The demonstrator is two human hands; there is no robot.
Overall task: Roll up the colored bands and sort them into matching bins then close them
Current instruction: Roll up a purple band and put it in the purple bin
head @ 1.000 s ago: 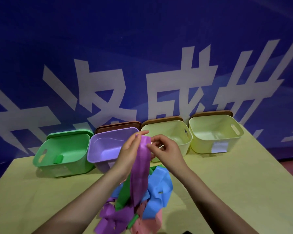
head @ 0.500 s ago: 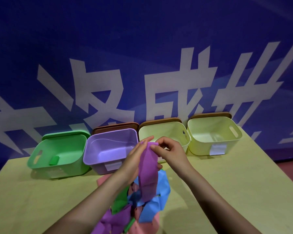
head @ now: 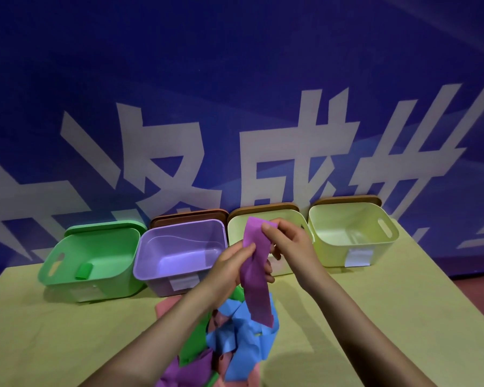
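Dangling from both hands above the table, the purple band [head: 256, 277] is pinched at its top edge by the right hand [head: 287, 244], while the left hand [head: 234, 266] grips it lower down. Beneath lies a tangled pile of bands [head: 235, 339]. Behind stand a green bin [head: 67, 272] holding a green roll [head: 84, 271], a purple bin [head: 162, 272] and two pale yellow bins [head: 355, 241], their white labels [head: 358, 258] unreadable. Large white characters, one reading 成, cross the blue banner [head: 235, 79].
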